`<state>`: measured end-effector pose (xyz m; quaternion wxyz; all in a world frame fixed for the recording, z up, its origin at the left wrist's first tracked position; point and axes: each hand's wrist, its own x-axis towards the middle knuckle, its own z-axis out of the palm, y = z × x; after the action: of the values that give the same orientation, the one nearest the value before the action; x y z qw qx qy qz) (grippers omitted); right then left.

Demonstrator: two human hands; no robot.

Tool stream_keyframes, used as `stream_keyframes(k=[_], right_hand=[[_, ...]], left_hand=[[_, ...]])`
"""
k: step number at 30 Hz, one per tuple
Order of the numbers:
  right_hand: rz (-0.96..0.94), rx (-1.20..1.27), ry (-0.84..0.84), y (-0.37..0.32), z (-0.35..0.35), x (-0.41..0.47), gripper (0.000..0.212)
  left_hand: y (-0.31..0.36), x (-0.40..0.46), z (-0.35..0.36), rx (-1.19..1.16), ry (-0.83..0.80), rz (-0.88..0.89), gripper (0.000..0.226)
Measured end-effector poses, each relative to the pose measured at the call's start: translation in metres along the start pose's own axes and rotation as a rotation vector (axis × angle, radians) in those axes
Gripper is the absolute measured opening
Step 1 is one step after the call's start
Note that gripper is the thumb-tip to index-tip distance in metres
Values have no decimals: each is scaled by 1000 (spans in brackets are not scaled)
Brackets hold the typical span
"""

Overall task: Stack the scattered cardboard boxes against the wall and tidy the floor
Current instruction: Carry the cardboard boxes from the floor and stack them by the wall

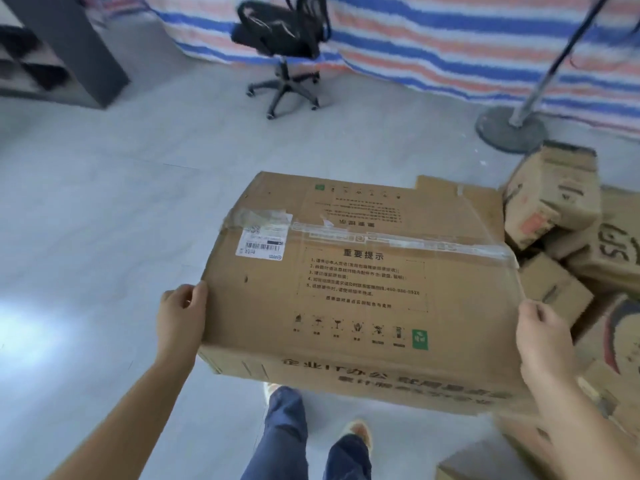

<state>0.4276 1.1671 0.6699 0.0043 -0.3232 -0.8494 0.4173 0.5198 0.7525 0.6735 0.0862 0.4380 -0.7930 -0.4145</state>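
Observation:
A large taped cardboard box point(360, 285) with printed text and a white shipping label is lifted off the floor in front of me. My left hand point(181, 315) grips its left edge, thumb on top. My right hand point(543, 336) grips its right edge, thumb over the top corner. On the right lies a loose heap of several smaller cardboard boxes point(554, 199), some tilted and crumpled. Another small box point(474, 460) shows at the bottom right.
A black office chair point(282, 46) stands ahead by a blue, white and orange striped tarp point(467, 39). A pole on a round metal base point(512, 128) stands at the right. A dark shelf unit point(62, 53) occupies the far left. Grey floor point(104, 220) spreads to the left.

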Motion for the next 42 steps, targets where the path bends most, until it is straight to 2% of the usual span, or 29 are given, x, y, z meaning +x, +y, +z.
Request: stream_keyframes(k=[6, 11, 16, 27, 37, 42], right_hand=[[-138, -8, -176, -78, 16, -35, 36], [-297, -61, -330, -140, 67, -90, 38], [-370, -81, -448, -187, 143, -157, 40], [-615, -108, -777, -298, 356, -368, 41], [-785, -113, -986, -413, 513, -459, 42], [-876, -117, -1093, -495, 596, -490, 21]], left_hand=[[-28, -29, -87, -184, 100, -123, 35], [-63, -34, -166, -295, 239, -197, 34], [-107, -27, -245, -360, 402, -258, 31], [-232, 24, -438, -436, 779, -349, 33], [-274, 114, -496, -447, 971, -479, 40], [-270, 185, -508, -477, 1053, -534, 37]])
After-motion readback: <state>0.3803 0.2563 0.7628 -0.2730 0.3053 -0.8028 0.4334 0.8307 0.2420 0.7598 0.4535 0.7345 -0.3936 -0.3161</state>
